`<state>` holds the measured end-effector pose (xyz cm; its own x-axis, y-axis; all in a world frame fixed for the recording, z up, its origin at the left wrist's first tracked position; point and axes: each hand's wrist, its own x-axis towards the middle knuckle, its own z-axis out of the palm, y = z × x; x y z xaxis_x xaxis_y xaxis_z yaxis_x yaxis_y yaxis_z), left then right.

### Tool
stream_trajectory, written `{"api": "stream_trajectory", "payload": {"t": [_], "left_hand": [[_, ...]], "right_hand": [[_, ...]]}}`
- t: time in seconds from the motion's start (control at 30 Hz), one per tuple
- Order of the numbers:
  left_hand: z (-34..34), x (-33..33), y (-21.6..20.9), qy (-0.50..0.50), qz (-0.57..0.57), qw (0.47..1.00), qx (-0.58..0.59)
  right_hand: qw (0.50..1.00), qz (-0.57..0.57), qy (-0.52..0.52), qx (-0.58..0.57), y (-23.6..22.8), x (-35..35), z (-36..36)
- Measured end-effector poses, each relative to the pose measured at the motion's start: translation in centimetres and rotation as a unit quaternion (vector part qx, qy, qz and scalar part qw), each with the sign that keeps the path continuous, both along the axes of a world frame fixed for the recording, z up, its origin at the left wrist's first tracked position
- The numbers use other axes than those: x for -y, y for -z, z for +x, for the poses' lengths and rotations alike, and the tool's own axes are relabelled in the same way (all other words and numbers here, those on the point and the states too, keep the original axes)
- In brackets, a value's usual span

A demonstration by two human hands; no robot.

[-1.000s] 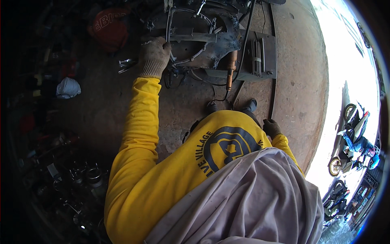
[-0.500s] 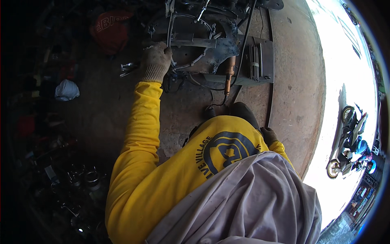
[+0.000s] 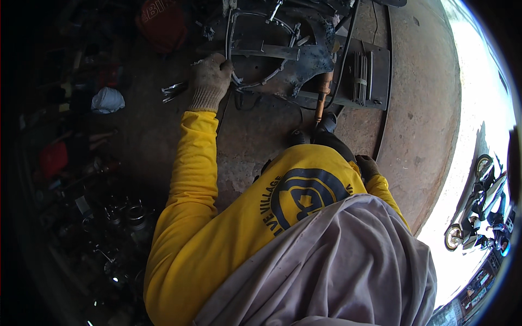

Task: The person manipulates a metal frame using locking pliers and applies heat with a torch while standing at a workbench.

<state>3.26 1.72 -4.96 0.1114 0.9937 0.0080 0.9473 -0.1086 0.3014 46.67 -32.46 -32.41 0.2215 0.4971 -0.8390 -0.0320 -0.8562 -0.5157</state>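
My left hand [image 3: 211, 79], in a pale knitted work glove, is closed beside the left edge of a round metal ring frame [image 3: 228, 41]. Two shiny prongs of what look like pliers [image 3: 174, 91] stick out from its left side; the rest is hidden by the glove. A flat metal bar [image 3: 266, 50] crosses the ring, next to a dark, rough-edged plate [image 3: 315, 51]. Right of it stands a copper-coloured electrode holder [image 3: 324, 84]. My right hand [image 3: 367, 165], in a dark glove, lies low beside my right leg, its fingers hidden.
A bundle of thin welding rods [image 3: 360, 79] lies on a dark metal box [image 3: 380, 87]. At the left are a red bag [image 3: 161, 24], a white bag [image 3: 107, 100] and metal parts [image 3: 136, 214] in shadow. A motorbike [image 3: 478, 206] stands in bright light at the far right.
The view has shifted, so the bench things and floor appear further right and higher. My left hand and the prongs beside it keep almost the same place in the picture.
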Motion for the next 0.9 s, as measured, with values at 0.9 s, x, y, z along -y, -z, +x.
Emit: {"api": "stream_trajectory", "payload": {"t": [0.9], "left_hand": [[0.4, 1.2, 1.2, 0.018, 0.057, 0.979, -0.197]], "right_hand": [[0.99, -0.007, 0.089, -0.111, 2.2, -13.1, 5.2]]}}
